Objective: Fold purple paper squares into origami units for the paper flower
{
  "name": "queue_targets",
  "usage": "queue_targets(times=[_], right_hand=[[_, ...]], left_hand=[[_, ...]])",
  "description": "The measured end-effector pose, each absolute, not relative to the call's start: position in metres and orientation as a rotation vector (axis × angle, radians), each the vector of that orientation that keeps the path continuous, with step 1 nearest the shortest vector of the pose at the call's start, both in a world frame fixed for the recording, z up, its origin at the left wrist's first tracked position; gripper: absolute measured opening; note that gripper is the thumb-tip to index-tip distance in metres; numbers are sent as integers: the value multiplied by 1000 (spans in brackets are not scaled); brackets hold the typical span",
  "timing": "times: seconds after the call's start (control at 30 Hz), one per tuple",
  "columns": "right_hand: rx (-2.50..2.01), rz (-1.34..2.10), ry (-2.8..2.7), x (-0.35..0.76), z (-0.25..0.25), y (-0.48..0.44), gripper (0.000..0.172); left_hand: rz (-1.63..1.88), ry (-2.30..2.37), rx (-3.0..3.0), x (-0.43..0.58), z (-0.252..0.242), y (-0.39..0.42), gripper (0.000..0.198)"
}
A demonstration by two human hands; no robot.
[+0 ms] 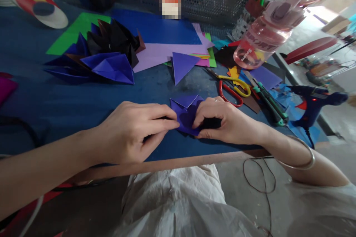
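Observation:
A small piece of purple paper point(185, 113), partly folded, lies near the front edge of the blue table point(55, 100). My left hand point(133, 131) pinches its left side with fingers pressed together. My right hand point(219, 120) curls over its right side, fingertips pressing the paper down; a ring and a metal bangle show on that arm. Behind the hands lies a folded purple triangle point(182, 64).
A pile of folded purple and black paper shapes point(105, 55) sits at the back left beside flat coloured sheets point(164, 40). Scissors point(232, 87), a utility knife point(267, 96), a blue glue gun point(314, 103) and a pink bottle point(267, 33) crowd the right side.

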State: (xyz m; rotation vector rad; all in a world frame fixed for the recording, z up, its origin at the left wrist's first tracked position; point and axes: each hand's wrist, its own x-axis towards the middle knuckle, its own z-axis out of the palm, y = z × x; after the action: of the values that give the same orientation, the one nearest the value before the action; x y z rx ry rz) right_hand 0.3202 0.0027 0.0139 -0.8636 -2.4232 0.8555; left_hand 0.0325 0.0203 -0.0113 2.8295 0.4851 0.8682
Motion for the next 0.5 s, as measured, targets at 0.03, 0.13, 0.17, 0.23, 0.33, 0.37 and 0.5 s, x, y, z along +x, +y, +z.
queue_targets(times=[0.03, 0.13, 0.17, 0.23, 0.33, 0.37, 0.5], right_hand=[[-865, 834, -2438, 320, 14, 2, 13], [-818, 795, -2450, 319, 12, 0, 14], [-794, 791, -2446, 319, 12, 0, 12], [-766, 786, -2434, 318, 12, 0, 9], [-750, 785, -2416, 317, 15, 0, 6], [-754, 791, -2414, 317, 17, 0, 6], [-899, 794, -2387, 313, 19, -2, 17]], left_hand=[[861, 480, 2836, 32, -11, 20, 29], [850, 466, 2833, 32, -11, 19, 29], [845, 467, 2825, 31, -10, 19, 29], [838, 463, 2805, 31, -9, 19, 29], [831, 451, 2790, 30, -8, 18, 28], [835, 444, 2794, 30, -7, 18, 27], [859, 404, 2822, 28, -8, 18, 30]])
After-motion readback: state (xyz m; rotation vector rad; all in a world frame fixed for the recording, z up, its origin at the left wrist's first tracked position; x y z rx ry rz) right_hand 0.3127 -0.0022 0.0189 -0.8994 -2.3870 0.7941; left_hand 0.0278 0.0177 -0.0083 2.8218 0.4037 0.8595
